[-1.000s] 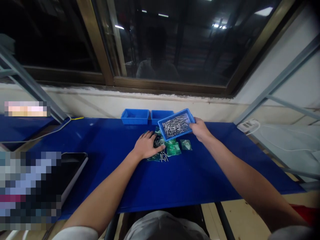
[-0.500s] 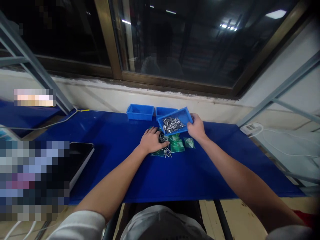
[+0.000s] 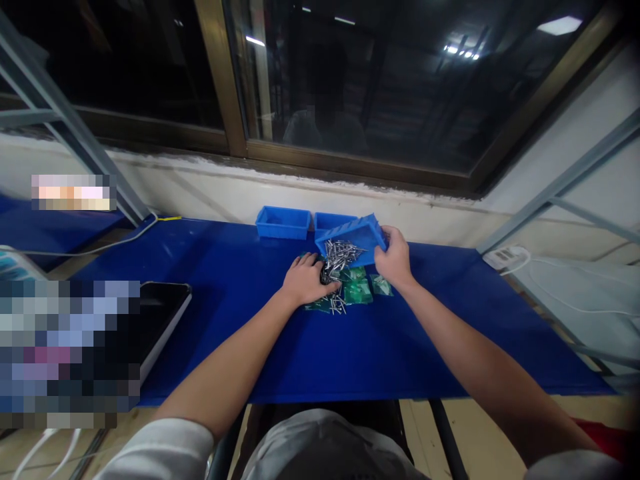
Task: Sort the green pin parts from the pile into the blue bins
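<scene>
My right hand (image 3: 395, 257) is closed on the right end of a blue plastic bin (image 3: 369, 239). The bin is tipped toward the left and the front, and thin metal pins (image 3: 341, 253), perhaps nails or rivets, lie at its low edge. Below that edge is a loose pile of the same pins (image 3: 338, 305) on the table. My left hand (image 3: 306, 279) rests at the left side of this pile, thumb and fingers apart and curved around it. Green plastic packets (image 3: 358, 287) lie under and beside the pile. A small clear packet (image 3: 382, 285) sits to their right.
Two more blue bins, a left one (image 3: 283, 223) and a partly covered one (image 3: 333, 221), stand at the back against the wall. The table (image 3: 380, 353) has a blue top. A dark flat device (image 3: 163, 303) lies at the left. Grey metal posts (image 3: 107, 163) flank the table.
The bin in my right hand has tipped further, and the pins in it have slid to its low edge over the pile. My left hand has stayed at the pile.
</scene>
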`<action>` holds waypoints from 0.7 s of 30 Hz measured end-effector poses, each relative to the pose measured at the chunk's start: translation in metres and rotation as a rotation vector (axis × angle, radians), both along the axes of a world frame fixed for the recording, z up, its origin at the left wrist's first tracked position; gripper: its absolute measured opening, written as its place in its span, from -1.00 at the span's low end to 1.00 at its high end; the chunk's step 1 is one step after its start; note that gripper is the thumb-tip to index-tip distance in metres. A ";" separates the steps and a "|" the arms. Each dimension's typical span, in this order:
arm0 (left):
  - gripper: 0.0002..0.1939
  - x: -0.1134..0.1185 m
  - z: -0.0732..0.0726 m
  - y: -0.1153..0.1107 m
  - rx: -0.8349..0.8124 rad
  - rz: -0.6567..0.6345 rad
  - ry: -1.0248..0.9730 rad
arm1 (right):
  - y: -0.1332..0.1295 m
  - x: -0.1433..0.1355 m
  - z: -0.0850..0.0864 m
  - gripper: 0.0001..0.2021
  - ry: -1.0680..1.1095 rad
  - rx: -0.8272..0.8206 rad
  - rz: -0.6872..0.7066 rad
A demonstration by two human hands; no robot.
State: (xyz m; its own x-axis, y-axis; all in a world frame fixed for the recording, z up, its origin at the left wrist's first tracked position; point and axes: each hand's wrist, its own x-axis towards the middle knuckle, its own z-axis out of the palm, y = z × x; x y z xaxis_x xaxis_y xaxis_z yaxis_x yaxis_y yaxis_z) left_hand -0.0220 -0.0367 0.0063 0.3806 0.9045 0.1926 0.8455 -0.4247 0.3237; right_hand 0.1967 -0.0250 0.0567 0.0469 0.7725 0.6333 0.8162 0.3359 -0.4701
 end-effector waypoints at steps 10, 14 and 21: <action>-0.19 -0.003 -0.001 0.002 0.010 -0.007 0.045 | -0.002 -0.002 -0.003 -0.56 -0.005 0.060 0.012; -0.18 -0.003 -0.001 0.003 -0.009 -0.009 0.040 | -0.002 -0.002 -0.001 -0.56 0.013 0.088 0.014; -0.07 -0.005 0.004 0.006 -0.053 -0.019 0.030 | -0.005 -0.003 0.006 -0.54 -0.028 0.143 0.049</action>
State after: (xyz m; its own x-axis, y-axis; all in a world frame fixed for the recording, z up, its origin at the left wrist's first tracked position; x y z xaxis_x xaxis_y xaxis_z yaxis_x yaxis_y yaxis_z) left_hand -0.0271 -0.0311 0.0098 0.4027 0.9057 0.1327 0.8470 -0.4237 0.3210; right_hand 0.1934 -0.0303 0.0629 -0.0083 0.6754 0.7374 0.8093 0.4377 -0.3917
